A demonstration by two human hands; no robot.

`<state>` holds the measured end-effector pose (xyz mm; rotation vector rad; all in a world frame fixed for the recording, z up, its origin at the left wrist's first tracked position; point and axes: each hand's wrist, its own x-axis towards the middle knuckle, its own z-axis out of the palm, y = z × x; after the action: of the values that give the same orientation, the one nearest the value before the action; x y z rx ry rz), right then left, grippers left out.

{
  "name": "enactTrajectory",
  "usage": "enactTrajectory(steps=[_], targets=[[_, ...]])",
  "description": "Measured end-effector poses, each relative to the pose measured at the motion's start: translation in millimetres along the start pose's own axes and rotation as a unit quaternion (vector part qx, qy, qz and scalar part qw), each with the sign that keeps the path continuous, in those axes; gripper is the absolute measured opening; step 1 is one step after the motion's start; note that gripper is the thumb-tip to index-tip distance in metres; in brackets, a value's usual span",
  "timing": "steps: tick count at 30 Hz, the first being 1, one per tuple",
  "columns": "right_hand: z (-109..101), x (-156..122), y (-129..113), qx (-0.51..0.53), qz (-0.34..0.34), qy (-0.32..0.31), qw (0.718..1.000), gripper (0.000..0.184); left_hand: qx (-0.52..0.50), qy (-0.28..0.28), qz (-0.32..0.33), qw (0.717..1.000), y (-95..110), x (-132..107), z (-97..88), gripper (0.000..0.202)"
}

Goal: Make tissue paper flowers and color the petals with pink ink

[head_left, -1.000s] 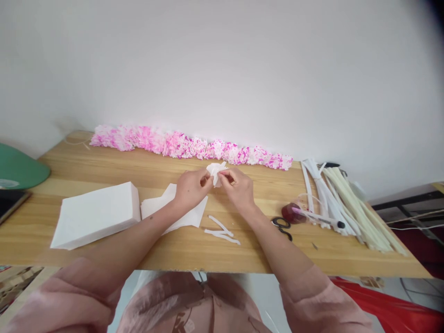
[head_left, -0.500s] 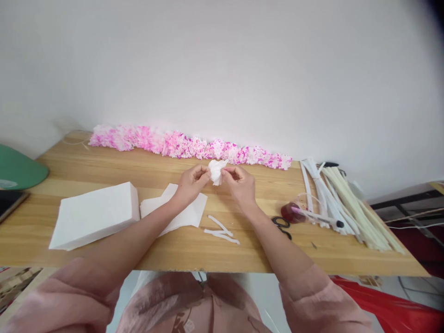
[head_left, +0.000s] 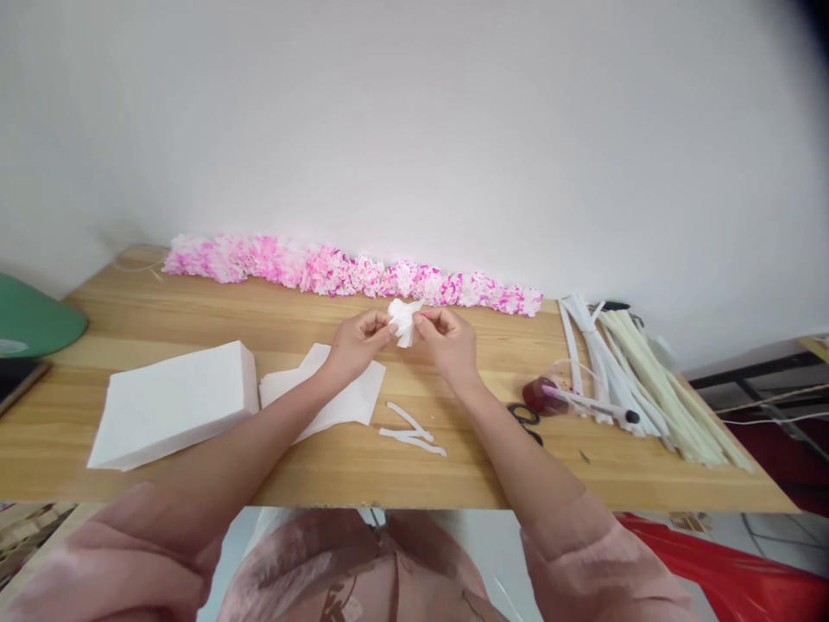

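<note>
Between my two hands is a gathered, ruffled white paper tissue (head_left: 404,321), held just above the table. My left hand (head_left: 357,344) pinches its left side between thumb and fingers. On the other side my right hand (head_left: 448,342) pinches the tissue's right edge. Flat white tissue sheets (head_left: 346,399) lie under my left forearm, partly hidden by it. A few short white fuzzy stems (head_left: 413,439) rest on the table between my forearms. Behind my hands stretches a row of pink and white ruffled paper flowers (head_left: 324,269) along the wall.
A stack of white tissues (head_left: 174,399) stands at left, near a green cap (head_left: 39,318) and a phone (head_left: 19,380). To the right are black scissors (head_left: 524,415), a cup of dark red liquid (head_left: 542,396), a pen-like stick (head_left: 596,404), white stems (head_left: 605,358) and cream stems (head_left: 673,389).
My fingers have shifted slightly on the tissue, which looks a little more bunched. The whole view has moved very slightly; other things lie as before.
</note>
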<state>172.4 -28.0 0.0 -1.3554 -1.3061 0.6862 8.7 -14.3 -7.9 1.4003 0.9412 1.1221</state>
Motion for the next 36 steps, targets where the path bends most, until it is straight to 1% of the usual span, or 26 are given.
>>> enactTrajectory(steps=[2,4,6,8,10,13,16,18,20,22,26,29,32,34,36], targets=[[-0.6,3.0,2.5,0.036,0.017,-0.002,0.999,0.024,-0.023,0.008,-0.012,1.0,1.5,0.7,-0.9,0.025],[-0.9,4.4,3.9,0.057,0.026,-0.001,0.998,0.025,-0.025,0.018,-0.009,0.999,4.4,0.6,-1.9,0.025],[-0.8,3.9,3.7,0.051,0.024,0.003,0.998,0.024,-0.019,0.035,0.005,0.999,7.3,0.1,-3.0,0.025],[-0.1,1.6,2.1,0.019,0.01,0.006,1.0,0.021,-0.008,0.06,0.032,0.998,9.9,-0.5,-4.1,0.027],[0.9,-1.6,0.0,-0.024,-0.018,0.003,1.0,0.018,0.012,0.084,0.06,0.995,12.1,-1.3,-4.8,0.028],[2.6,-5.8,-1.3,-0.093,-0.075,-0.002,0.993,0.015,0.066,0.097,0.079,0.99,14.6,-3.0,-4.4,0.023],[3.3,-7.8,0.3,-0.143,-0.131,-0.006,0.981,0.014,0.141,0.099,0.064,0.983,15.0,-4.5,-2.8,0.019],[3.2,-7.9,1.6,-0.158,-0.162,-0.011,0.974,0.013,0.158,0.101,0.05,0.981,13.8,-4.4,-2.0,0.015],[2.6,-7.5,2.5,-0.163,-0.18,-0.016,0.97,0.012,0.132,0.096,0.038,0.986,11.9,-2.9,-2.1,0.016],[1.7,-6.6,2.6,-0.161,-0.183,-0.018,0.97,0.012,0.074,0.087,0.017,0.993,9.6,-0.6,-2.9,0.02],[-0.2,-4.6,2.2,-0.143,-0.157,-0.018,0.977,0.012,-0.052,0.084,-0.034,0.995,4.8,4.1,-5.6,0.023],[-1.0,-3.6,2.0,-0.121,-0.14,-0.019,0.983,0.013,-0.096,0.079,-0.057,0.991,3.1,5.5,-7.2,0.025],[-1.5,-3.9,2.4,-0.128,-0.155,-0.022,0.979,0.012,-0.092,0.093,-0.046,0.99,5.1,5.4,-8.0,0.025],[-1.5,-4.7,2.8,-0.152,-0.183,-0.027,0.971,0.011,-0.062,0.119,-0.013,0.991,8.2,4.8,-8.5,0.022],[-1.3,-5.7,3.2,-0.182,-0.214,-0.036,0.959,0.011,-0.013,0.131,0.028,0.991,11.0,3.9,-9.1,0.02]])
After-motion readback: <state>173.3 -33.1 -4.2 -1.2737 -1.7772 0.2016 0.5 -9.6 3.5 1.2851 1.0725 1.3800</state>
